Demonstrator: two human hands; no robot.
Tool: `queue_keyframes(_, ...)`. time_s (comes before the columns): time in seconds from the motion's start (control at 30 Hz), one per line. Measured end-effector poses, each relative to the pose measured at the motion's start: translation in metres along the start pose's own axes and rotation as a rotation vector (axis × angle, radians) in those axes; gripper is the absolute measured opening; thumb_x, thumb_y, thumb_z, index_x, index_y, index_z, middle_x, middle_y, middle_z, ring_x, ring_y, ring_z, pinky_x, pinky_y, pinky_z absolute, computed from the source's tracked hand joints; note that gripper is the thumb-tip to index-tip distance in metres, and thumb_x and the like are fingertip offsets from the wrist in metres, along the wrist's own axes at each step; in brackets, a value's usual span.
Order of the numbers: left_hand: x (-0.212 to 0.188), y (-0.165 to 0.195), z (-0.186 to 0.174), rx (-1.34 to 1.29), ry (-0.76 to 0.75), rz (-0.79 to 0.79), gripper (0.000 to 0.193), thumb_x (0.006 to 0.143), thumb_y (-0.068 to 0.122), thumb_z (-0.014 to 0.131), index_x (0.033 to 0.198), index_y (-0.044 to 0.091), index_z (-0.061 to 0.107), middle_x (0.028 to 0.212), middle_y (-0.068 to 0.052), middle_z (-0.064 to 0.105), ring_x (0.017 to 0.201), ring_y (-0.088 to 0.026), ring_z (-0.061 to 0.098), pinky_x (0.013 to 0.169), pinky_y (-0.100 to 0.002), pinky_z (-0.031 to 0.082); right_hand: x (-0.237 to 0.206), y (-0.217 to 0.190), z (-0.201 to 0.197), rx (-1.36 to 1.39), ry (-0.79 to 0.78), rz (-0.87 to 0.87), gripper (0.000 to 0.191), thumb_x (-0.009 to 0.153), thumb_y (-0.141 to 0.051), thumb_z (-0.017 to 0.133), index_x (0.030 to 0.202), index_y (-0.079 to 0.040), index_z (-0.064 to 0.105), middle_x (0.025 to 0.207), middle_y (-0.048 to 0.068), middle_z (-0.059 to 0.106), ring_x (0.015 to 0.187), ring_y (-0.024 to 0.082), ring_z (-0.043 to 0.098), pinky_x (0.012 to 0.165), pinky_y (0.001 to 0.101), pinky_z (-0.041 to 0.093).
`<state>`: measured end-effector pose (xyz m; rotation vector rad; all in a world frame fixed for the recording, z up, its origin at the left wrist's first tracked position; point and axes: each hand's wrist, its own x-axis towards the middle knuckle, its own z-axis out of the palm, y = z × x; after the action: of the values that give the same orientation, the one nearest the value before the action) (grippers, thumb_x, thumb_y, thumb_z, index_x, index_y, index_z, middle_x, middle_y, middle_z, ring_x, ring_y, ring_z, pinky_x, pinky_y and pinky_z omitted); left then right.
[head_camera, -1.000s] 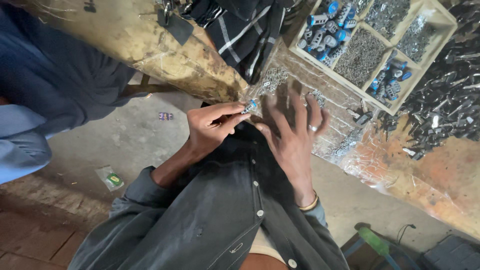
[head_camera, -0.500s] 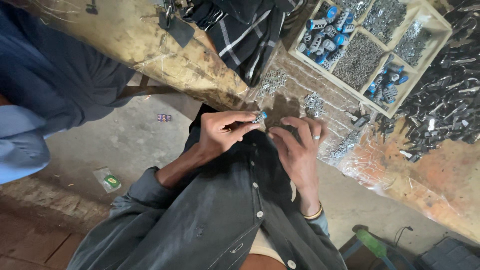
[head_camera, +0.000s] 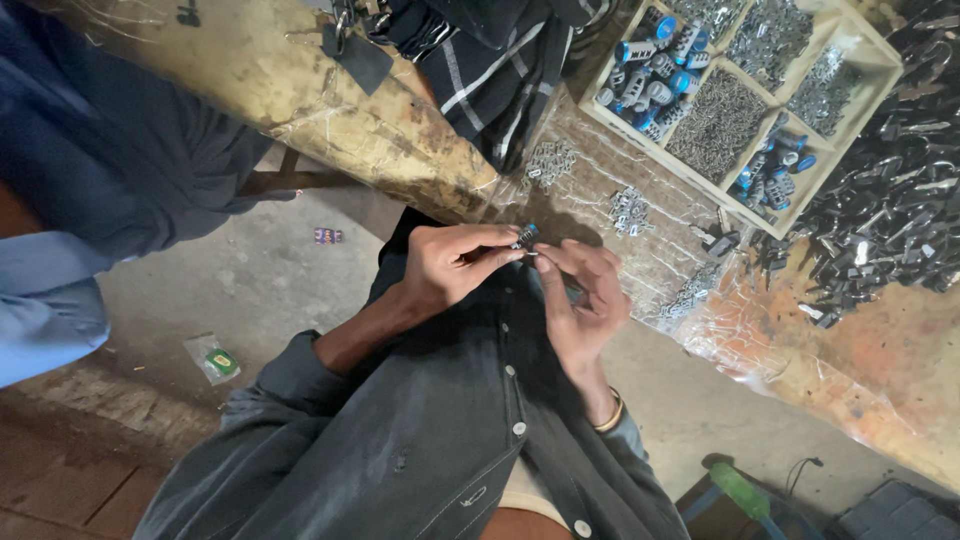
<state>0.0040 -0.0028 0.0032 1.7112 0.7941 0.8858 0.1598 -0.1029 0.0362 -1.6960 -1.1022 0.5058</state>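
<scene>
My left hand (head_camera: 450, 268) pinches a small metal part with a blue end (head_camera: 525, 237) between thumb and fingers, just in front of my dark shirt. My right hand (head_camera: 582, 300) is right beside it, fingers curled, with the fingertips meeting the part from the right. A ring and a gold bangle are on that hand and wrist. Both hands hover at the near edge of a plastic-covered workbench (head_camera: 400, 130). Small heaps of silver metal pieces (head_camera: 630, 210) lie on the bench just beyond my hands.
A wooden compartment tray (head_camera: 850, 50) at the back holds blue-capped cylinders (head_camera: 650, 70) and fine metal bits. A heap of dark metal parts (head_camera: 890, 220) lies at the right. A striped dark cloth (head_camera: 500, 70) drapes the bench. Another person in blue (head_camera: 60, 250) stands at the left.
My right hand was spread over the bench; it has drawn back and curled next to the part. Both hands have come closer to my body.
</scene>
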Motion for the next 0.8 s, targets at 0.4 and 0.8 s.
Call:
queue_keyframes(0.4,-0.002,-0.007,0.0,0.105,0.003,0.087,0.022,0.086,0.005,0.086,0.105,0.001,0.076,0.106,-0.013,0.078,0.081,-0.02,0.078,0.065,-0.028,0.061,0.007,-0.012,0.015,-0.101,0.042,-0.038,0.033,0.093,-0.003,0.084,0.118,-0.002,0.062,0.102,0.005,0.079,0.102,0.014,0.064,0.109,0.0349,0.037)
queue_keyframes(0.8,-0.003,0.004,-0.016,0.075,0.088,-0.002,0.019,0.087,0.006,0.087,0.102,0.0,0.076,0.103,-0.011,0.078,0.072,-0.014,0.075,0.061,-0.025,0.057,0.061,-0.007,0.0,-0.692,-0.116,-0.169,0.028,0.096,-0.016,0.081,0.124,-0.016,0.077,0.133,0.007,0.056,0.125,0.03,0.046,0.107,0.0498,0.029)
